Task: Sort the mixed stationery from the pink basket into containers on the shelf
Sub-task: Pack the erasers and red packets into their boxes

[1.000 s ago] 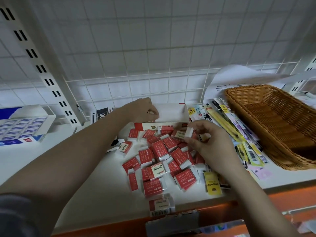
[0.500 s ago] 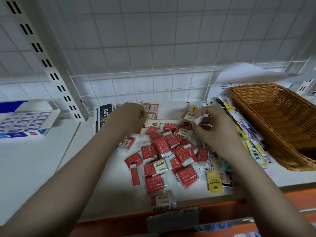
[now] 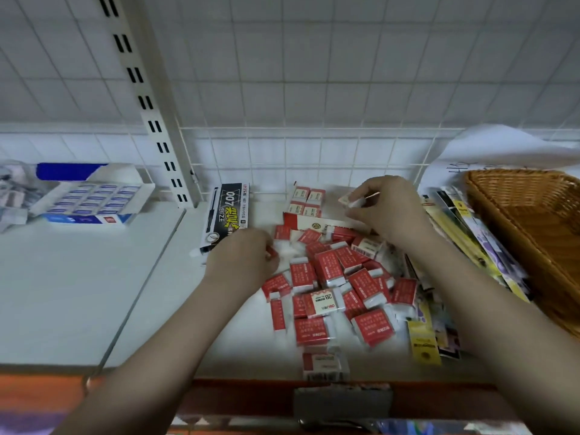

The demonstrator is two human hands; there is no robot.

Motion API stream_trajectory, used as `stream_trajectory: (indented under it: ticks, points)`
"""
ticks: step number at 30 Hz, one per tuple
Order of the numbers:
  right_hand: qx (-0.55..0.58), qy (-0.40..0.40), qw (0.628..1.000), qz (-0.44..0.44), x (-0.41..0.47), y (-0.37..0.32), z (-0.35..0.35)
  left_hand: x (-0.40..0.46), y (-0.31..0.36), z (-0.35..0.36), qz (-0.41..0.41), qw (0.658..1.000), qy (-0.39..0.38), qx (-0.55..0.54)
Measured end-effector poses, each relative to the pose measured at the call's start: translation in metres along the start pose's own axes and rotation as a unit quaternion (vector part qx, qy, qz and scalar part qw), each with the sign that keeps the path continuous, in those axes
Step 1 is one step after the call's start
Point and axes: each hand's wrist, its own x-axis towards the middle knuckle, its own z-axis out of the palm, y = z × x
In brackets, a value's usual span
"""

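Nearest you, one wrapped eraser point(image 3: 324, 365) is lying at the shelf's front edge point(image 3: 251, 368), apart from the rest. Beyond it the pile of red erasers point(image 3: 335, 287) is spreading between your forearms. Your left hand point(image 3: 243, 262) is curling onto the pile's left edge, apparently pinching one eraser, though its fingers are mostly hidden. Farther back, your right hand point(image 3: 389, 208) is pinching a single eraser point(image 3: 346, 200) over the open red-and-white box point(image 3: 314, 215), where four are already sitting upright. You seem to be filling that box; next, you'll need to seat this one squarely beside them. No pink basket is showing; only a wicker basket point(image 3: 533, 221) at the right.
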Motion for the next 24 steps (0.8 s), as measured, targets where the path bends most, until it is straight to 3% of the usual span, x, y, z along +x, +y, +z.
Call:
stream_trajectory:
  ticks: [6,12,17,22,24]
  points:
    - [-0.061,-0.066,0.996,0.027,0.040,0.003,0.030,-0.014,-0.012,-0.006,-0.012,0.974,0.076,-0.214]
    - [-0.070,-0.058,0.995,0.030,0.049,0.008,0.044,-0.015,-0.027,-0.004,-0.034,0.921,0.032,-0.387]
    - [-0.115,-0.099,0.987,0.047,0.052,0.010,0.045,-0.016,-0.030,-0.002,-0.074,0.892,0.022,-0.445]
    - [-0.128,-0.112,0.985,0.044,0.052,0.012,0.046,-0.018,-0.028,-0.003,-0.108,0.829,-0.006,-0.549]
    - [-0.126,-0.118,0.984,0.045,0.053,0.010,0.046,-0.019,-0.028,-0.004,-0.104,0.825,-0.014,-0.555]
